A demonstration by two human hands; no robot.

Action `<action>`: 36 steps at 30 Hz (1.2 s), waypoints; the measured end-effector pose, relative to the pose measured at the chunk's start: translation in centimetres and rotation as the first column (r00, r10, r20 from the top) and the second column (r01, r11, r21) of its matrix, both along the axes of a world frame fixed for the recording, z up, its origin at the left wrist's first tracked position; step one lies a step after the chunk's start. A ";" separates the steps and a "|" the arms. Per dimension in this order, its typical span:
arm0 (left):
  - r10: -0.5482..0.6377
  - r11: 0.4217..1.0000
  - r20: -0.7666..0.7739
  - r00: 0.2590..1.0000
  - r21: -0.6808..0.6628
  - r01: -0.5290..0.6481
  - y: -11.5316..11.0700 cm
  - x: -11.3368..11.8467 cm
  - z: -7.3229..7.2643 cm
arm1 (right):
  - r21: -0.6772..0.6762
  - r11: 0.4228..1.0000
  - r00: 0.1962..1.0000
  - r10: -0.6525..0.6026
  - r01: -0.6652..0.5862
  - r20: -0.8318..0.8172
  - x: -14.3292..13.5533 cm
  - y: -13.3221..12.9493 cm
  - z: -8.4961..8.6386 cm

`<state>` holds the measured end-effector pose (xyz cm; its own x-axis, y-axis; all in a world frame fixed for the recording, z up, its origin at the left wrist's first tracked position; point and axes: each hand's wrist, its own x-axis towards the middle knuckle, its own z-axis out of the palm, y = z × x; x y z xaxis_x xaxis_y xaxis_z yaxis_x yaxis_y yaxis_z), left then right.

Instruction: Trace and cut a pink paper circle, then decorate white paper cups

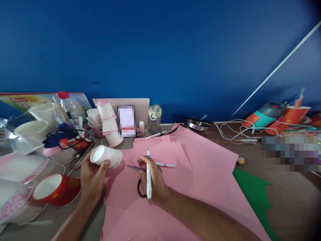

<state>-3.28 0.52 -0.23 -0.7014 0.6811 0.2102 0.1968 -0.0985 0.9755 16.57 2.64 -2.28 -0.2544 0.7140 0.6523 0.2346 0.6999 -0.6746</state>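
My left hand point(93, 179) is closed round a white paper cup point(106, 156), tilted on its side with its open mouth towards the left. Small pink and teal marks show on the cup's wall. In my right hand point(154, 179) is a white marker pen point(148, 179), its teal tip pointing up and away from me. Under that hand lies a pair of scissors point(141, 188) with black handles, partly hidden by the fingers. A second marker point(165, 165) with a lilac band rests just beyond. Pink paper sheets point(200, 187) spread beneath both hands.
Stacked paper cups point(109, 125) stand behind my left hand, beside a phone point(126, 121). A red paper cup point(59, 189) lies at left among plastic containers point(23, 164). A glass jar point(154, 118), a metal pan point(197, 125) and white cables point(225, 134) line the blue wall. Green paper point(253, 197) lies right.
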 end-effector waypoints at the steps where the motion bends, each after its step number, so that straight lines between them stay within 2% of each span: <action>1: 0.021 1.000 -0.064 0.998 0.001 -0.021 0.0 -0.1 0.0 | 0.022 1.000 1.000 -0.009 0.009 0.012 0.1 0.0 0.1; 7: 0.003 1.000 -0.306 0.952 -0.016 -0.009 0.2 -0.7 -0.4 | 0.056 0.996 0.990 -0.078 0.072 0.114 0.6 0.9 0.9; 11: -0.020 0.999 -0.226 0.974 -0.044 0.010 0.3 -0.7 -0.3 | 0.083 0.992 0.944 -0.113 0.092 0.310 0.7 1.6 0.8; 15: -0.086 0.996 -0.201 0.976 -0.033 0.081 0.1 -0.1 -0.5 | 0.071 0.996 0.837 -0.077 0.046 0.541 0.3 1.7 0.4; 18: -0.174 0.983 -0.209 0.962 -0.088 0.159 -0.1 0.6 -0.8 | 0.125 0.991 0.800 -0.110 0.044 0.590 0.1 1.6 -0.1; 23: -0.230 0.969 -0.234 0.945 -0.141 0.201 -0.2 1.0 -1.4 | 0.217 0.974 0.844 -0.174 0.070 0.507 0.1 1.6 -0.6; 26: -0.228 0.970 -0.228 0.947 -0.133 0.201 -0.2 0.9 -1.5 | 0.219 0.971 0.891 -0.186 0.101 0.414 0.3 1.6 0.1; 32: -0.218 0.975 -0.256 0.942 -0.103 0.197 -0.1 0.8 -1.2 | 0.321 0.930 0.974 -0.213 0.179 0.073 1.1 1.9 2.1; 36: -0.213 0.975 -0.226 0.951 -0.104 0.194 -0.1 0.7 -1.3 | 0.369 0.920 0.986 -0.161 0.133 0.045 1.3 1.9 2.0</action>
